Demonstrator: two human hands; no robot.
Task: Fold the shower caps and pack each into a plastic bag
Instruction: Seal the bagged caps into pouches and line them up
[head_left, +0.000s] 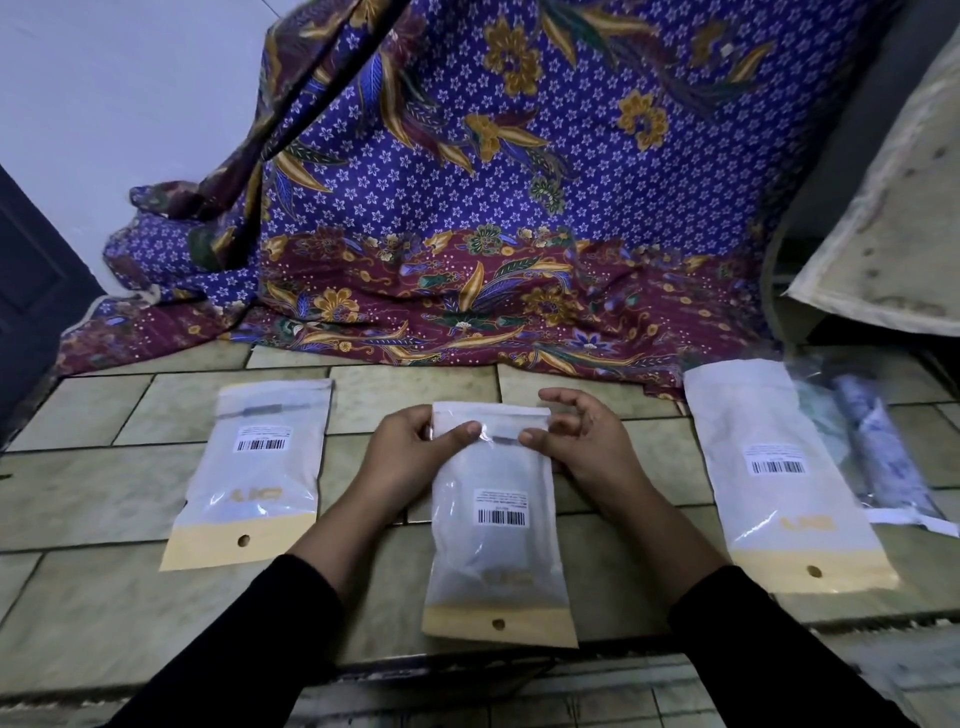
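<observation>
At the centre of the tiled floor (104, 493), the left hand (410, 447) and right hand (582, 447) pinch the far corners of the middle bag (493, 545), thumbs on its seal strip. Its contents show only as a dim grey shape. A second bag (254, 478) lies at 9 o'clock and a third bag (779, 483) at 3 o'clock, overlapping a clear packet (878, 457). A batik cloth (467, 208) hangs at 12 o'clock.

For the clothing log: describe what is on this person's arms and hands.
The left sleeve and right sleeve are long, plain and black, ending above the wrists. The left hand and right hand are bare: no gloves, rings or watch show.
</observation>
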